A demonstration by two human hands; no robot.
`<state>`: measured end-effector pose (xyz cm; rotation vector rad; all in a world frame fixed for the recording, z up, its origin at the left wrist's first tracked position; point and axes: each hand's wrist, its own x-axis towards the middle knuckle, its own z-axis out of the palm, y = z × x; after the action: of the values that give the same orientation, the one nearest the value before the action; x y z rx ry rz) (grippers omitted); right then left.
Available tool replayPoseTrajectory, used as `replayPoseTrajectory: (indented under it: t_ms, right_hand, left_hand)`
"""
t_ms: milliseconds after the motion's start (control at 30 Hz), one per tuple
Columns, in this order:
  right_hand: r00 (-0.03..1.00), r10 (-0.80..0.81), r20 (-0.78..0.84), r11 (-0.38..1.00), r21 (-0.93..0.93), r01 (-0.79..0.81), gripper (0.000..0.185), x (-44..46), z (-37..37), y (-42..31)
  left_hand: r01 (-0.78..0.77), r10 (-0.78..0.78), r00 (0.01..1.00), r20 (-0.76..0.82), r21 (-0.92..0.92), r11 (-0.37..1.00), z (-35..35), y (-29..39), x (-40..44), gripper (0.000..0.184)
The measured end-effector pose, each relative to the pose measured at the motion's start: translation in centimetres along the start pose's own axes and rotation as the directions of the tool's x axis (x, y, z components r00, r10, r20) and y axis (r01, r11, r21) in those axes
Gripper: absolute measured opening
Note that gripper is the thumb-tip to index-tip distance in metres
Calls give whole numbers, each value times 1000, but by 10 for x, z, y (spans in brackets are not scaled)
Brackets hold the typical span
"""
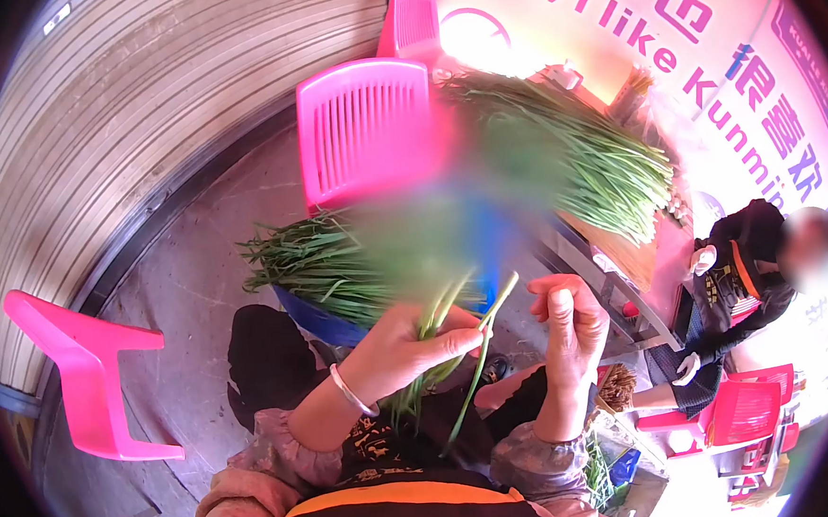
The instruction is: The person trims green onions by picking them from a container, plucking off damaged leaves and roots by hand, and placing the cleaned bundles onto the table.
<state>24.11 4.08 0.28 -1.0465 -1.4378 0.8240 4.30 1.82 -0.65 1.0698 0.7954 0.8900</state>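
Note:
My left hand, with a silver bangle at the wrist, is closed around a small bunch of green stalks. One stalk slants across its thumb and hangs down in front of my apron. To the right of it my right hand is raised, thumb and fingers bent together; whether anything lies between them is too small to tell. Just beyond my left hand, long green stalks lie in a blue container. Part of that heap is blurred.
A large pile of green stalks covers a wooden table ahead. Pink chairs stand ahead and at left. A seated person is at right near red chairs. A box with greens sits at lower right.

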Motion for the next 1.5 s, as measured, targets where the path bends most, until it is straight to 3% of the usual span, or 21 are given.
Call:
replayPoseTrajectory:
  t_ms: [100,133,233,267,300,333,433,533,567,633,767,800,867,1067,1133,1233,1267,1300,1400,1467,1500]
  right_hand:
    - [983,83,166,995,32,-89,23,-9,8,-11]
    - [963,25,268,993,-115,6,21,-10,7,-6]
    - [966,8,257,928,-362,89,13,-12,8,-15]
    - [975,124,185,973,-217,-82,11,-15,6,-15]
    - [959,250,133,968,-55,-244,10,-16,2,-13]
    - [986,113,126,994,-2,-114,15,-13,-2,-9]
    - [982,187,26,971,149,-188,22,-9,-8,-1]
    - [990,14,141,1000,-1,-14,29,-10,17,0]
    - [956,208,208,970,85,-229,25,-14,22,-6]
    - [959,182,219,980,-124,-158,20,-13,26,-2]
    - [941,-46,335,979,-173,110,15,-11,12,-5]
    - [927,29,375,978,-201,51,13,-10,6,-14]
    - [966,40,256,884,-459,85,10,-11,-4,-24]
    - [975,125,-183,590,-776,-221,13,-47,-145,-19]
    - [937,226,-267,300,-896,-327,20,-96,-226,-8]
    - [831,335,-443,-281,-889,-361,52,-175,-277,8]
    - [776,417,-473,-151,-878,-455,68,-176,-282,11]
    - [773,442,-456,-19,-866,-500,67,-165,-264,14]
    - [911,360,-202,551,-742,-382,41,-99,-167,40]
    - [943,329,-43,682,-680,-269,33,-65,-109,97]
    - [900,432,59,754,-570,-325,32,-44,-71,104]
  left_hand:
    - [-41,41,999,-22,24,999,1,-7,0,22]
    - [-67,72,997,-40,115,991,2,-6,0,22]
    - [-191,279,950,-143,441,877,3,-17,1,22]
    - [-201,332,927,-174,516,833,4,-14,0,20]
    - [-217,346,918,-196,482,849,1,-17,1,20]
    - [-232,358,907,-221,448,863,-5,-23,1,20]
    - [-131,205,955,-215,316,940,-14,-14,-3,21]
    - [-163,233,961,-146,381,910,-10,-12,-4,22]
    - [-215,277,954,-111,391,895,-10,-18,-3,21]
    - [-160,204,975,-94,348,924,-9,-16,-6,22]
    - [-84,67,988,138,119,989,-18,-15,-8,25]
    - [-21,-5,974,228,115,993,-22,-10,-8,27]
    - [62,-91,934,345,93,994,-23,-4,-11,29]
    - [-133,134,991,30,-21,991,-48,-24,-15,31]
    - [-266,262,955,-139,-9,964,-60,-35,-14,28]
    - [-261,242,944,-223,-56,964,-72,-45,-8,31]
    - [-262,235,942,-241,-83,962,-70,-46,-4,32]
    - [-246,216,946,-242,-102,964,-66,-48,-3,32]
    - [-194,161,954,-254,-109,975,-56,-48,-1,29]
    - [-164,151,945,-290,-21,986,-50,-43,-5,27]
    - [-145,144,939,-312,23,989,-48,-41,-8,26]
